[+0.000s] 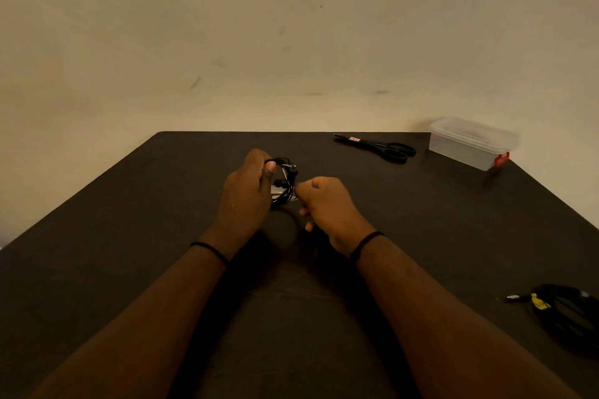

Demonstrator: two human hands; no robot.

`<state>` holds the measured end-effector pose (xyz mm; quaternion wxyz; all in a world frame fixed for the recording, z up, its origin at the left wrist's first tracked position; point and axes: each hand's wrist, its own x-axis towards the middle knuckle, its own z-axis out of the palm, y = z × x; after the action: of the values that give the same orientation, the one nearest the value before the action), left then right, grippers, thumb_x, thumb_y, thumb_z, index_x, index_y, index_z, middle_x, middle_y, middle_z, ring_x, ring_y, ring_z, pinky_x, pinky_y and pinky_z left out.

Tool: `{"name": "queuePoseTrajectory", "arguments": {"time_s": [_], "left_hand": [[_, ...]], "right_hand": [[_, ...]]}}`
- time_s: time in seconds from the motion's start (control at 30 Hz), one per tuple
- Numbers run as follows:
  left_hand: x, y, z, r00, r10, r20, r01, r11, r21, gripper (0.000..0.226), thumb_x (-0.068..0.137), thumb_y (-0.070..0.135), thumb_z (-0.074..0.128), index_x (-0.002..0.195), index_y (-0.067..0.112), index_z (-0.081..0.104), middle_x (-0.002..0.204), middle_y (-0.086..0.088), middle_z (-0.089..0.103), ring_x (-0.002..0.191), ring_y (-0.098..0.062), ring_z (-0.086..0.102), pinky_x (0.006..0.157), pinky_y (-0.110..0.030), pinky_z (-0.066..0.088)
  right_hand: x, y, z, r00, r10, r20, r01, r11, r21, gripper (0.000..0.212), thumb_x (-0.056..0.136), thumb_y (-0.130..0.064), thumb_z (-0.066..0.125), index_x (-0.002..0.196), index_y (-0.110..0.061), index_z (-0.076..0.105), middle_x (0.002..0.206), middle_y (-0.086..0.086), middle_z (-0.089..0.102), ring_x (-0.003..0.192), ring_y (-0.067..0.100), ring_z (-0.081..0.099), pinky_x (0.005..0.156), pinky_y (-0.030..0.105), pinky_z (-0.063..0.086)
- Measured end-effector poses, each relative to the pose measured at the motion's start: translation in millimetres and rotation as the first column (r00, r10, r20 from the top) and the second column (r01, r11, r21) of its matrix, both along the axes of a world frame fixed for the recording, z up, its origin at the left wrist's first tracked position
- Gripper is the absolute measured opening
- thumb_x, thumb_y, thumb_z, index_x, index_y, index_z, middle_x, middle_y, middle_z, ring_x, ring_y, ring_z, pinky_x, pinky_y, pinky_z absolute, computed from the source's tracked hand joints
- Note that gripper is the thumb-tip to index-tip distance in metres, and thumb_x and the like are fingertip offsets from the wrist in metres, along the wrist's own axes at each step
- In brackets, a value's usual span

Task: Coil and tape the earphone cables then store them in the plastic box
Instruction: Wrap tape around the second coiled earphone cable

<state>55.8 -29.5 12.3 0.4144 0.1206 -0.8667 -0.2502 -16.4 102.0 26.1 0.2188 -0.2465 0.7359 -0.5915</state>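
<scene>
Above the middle of the bench (129,220), the left hand (246,191) grips the coiled earphone cable (284,183) steady while the right hand (324,204) pinches its strands, apparently binding them.

A bare, plain room: a dark desk (129,236) pushed against an unadorned, scuffed beige wall (259,26), dimly lit.

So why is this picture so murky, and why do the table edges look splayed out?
Head view: the light is dim and warm, so the dark table swallows detail; the earphone cable between the left hand and right hand barely stands out. The wide-angle lens splays the table edges, and the black cable bundle at the right edge looks soft.
</scene>
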Motion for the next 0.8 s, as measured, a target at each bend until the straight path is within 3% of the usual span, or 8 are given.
{"name": "queuePoseTrajectory", "arguments": {"time_s": [0.07,0.23,0.47,0.7,0.8], "left_hand": [[0,-2,1,1.000,-0.011,-0.004,0.011,1.000,0.026,0.031,0.102,0.039,0.035,0.099,0.013,0.051,0.084,-0.008,0.062,0.074,-0.023,0.062,0.061,-0.049,0.055],[-1,-5,2,0.999,-0.044,-0.011,0.045,0.998,0.050,0.020,0.103,0.028,0.039,0.097,0.014,0.051,0.084,0.008,0.057,0.074,-0.002,0.056,0.057,-0.011,0.043],[0,-9,2,0.994,-0.105,-0.035,0.108,0.984,0.138,0.022,0.103,0.029,0.038,0.096,0.013,0.051,0.086,0.010,0.056,0.077,-0.001,0.057,0.060,-0.008,0.047],[0,-13,2,0.998,-0.042,-0.054,0.046,0.995,0.087,0.018,0.103,0.027,0.039,0.096,0.015,0.050,0.085,0.008,0.057,0.076,-0.001,0.057,0.060,-0.007,0.042],[0,-13,3,0.998,0.002,-0.057,0.000,0.999,0.043,0.021,0.103,0.028,0.039,0.098,0.012,0.051,0.084,0.002,0.059,0.074,-0.007,0.059,0.057,-0.022,0.047]], "right_hand": [[-1,0,0,0.999,0.003,0.045,-0.001,1.000,-0.024,0.030,0.093,-0.017,0.054,0.064,-0.014,0.051,0.064,0.004,0.053,0.057,0.019,0.052,0.050,0.027,0.044],[-4,4,1,0.981,0.074,0.179,-0.058,0.994,-0.095,0.018,0.094,-0.014,0.050,0.077,-0.011,0.056,0.072,0.005,0.055,0.067,0.018,0.053,0.053,0.026,0.047],[-11,9,0,0.947,0.097,0.307,-0.063,0.991,-0.119,0.015,0.095,-0.014,0.046,0.086,-0.009,0.056,0.081,0.006,0.055,0.069,0.016,0.052,0.055,0.026,0.047],[-14,9,-2,0.922,0.076,0.378,-0.014,0.986,-0.164,0.017,0.098,-0.013,0.047,0.109,-0.006,0.058,0.093,0.012,0.066,0.068,0.015,0.058,0.055,0.026,0.052],[-12,10,-3,0.943,0.044,0.329,0.006,0.988,-0.151,0.026,0.099,-0.026,0.054,0.112,-0.006,0.063,0.095,0.012,0.068,0.069,0.016,0.060,0.055,0.025,0.053]]}}
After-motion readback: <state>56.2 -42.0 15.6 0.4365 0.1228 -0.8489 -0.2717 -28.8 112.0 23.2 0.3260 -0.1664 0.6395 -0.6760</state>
